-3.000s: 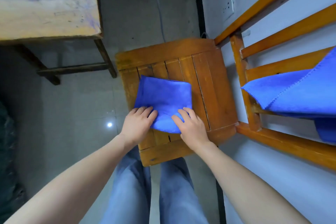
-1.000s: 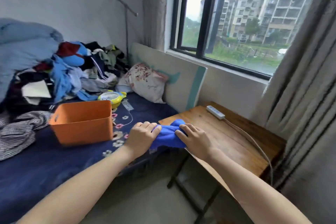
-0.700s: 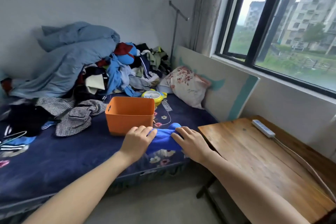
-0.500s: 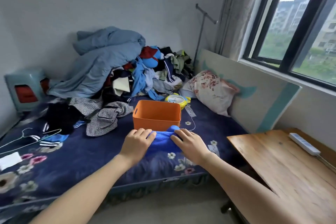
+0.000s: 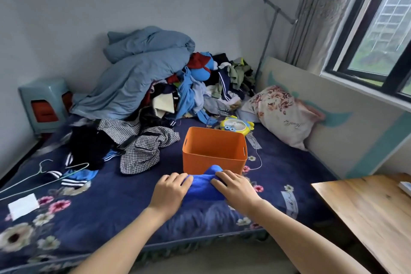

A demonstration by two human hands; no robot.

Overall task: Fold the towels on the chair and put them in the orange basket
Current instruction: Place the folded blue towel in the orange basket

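Head view.
- Towel [image 5: 203, 187], blue, folded: hanging between both hands at lower centre, just before the basket [image 5: 200, 165].
- Left hand [image 5: 170, 192], right hand [image 5: 236, 187]: gripping its two ends, fingers curling over the top.
- Basket, orange: sitting on the bed [image 5: 106, 204], centre.
- Table [image 5: 367, 213]: showing lower right.

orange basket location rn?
Head view, centre: the orange basket stands on the bed, just beyond the blue towel, with a yellow fan behind it and a checked garment to its left.
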